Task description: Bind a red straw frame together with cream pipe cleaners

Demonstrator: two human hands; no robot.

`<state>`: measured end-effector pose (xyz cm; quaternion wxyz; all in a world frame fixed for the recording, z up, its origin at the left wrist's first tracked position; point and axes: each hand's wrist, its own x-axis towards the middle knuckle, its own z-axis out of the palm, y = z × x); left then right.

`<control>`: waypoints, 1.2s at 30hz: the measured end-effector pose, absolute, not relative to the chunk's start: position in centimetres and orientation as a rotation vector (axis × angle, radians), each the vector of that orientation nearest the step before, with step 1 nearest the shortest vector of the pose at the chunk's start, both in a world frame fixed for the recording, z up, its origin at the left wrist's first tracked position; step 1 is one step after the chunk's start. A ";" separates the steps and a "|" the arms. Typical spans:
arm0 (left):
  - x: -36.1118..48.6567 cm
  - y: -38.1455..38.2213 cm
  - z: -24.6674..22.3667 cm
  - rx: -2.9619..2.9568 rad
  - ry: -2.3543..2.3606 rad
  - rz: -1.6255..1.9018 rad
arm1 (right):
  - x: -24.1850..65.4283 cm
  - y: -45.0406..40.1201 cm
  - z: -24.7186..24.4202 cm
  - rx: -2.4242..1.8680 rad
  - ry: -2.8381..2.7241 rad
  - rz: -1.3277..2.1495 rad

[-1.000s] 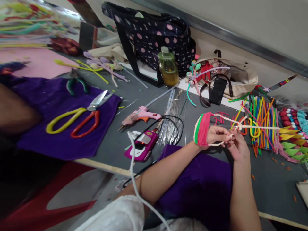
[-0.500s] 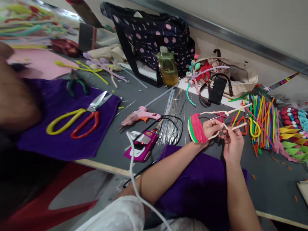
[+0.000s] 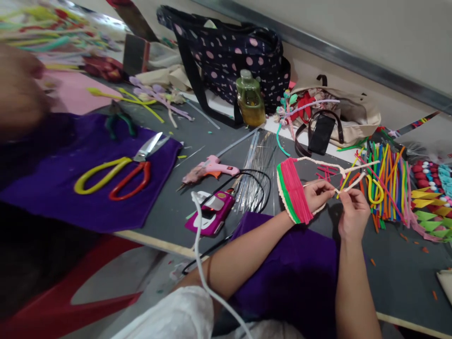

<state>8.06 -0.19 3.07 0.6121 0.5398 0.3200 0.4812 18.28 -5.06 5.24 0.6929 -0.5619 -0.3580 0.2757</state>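
A pink, green and cream piece built of pipe cleaners (image 3: 293, 190) lies against my left wrist, with a twisted cream cord running from its upper corner to the right. My left hand (image 3: 318, 195) pinches a cream pipe cleaner (image 3: 355, 181) between thumb and fingertips. Close beside it, my right hand (image 3: 354, 214) grips the same cream strand, fingers bent and closed. The fingertips of both hands nearly meet at the strand. Whether the left hand passes through the piece or lies over it, I cannot tell.
A pink glue gun (image 3: 212, 168), large scissors (image 3: 141, 160) and green pliers (image 3: 120, 120) lie to the left. Bundled coloured pipe cleaners (image 3: 386, 183) are at right. A bottle (image 3: 250, 101) stands by a dotted bag (image 3: 226, 56). Another person's arm (image 3: 21, 89) is at far left.
My hands have moved slightly right with the cream strand, and the pink and green piece shows more of its face. The other person's arm at left has moved up.
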 end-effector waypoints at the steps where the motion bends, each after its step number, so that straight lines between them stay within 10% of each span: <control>1: 8.0 -0.3 3.1 1.257 0.727 1.090 | 18.5 -4.9 5.1 -1.254 -0.766 0.651; 36: 8.3 -0.7 3.0 1.301 0.519 0.920 | 19.2 -4.6 4.6 -1.166 -0.385 1.119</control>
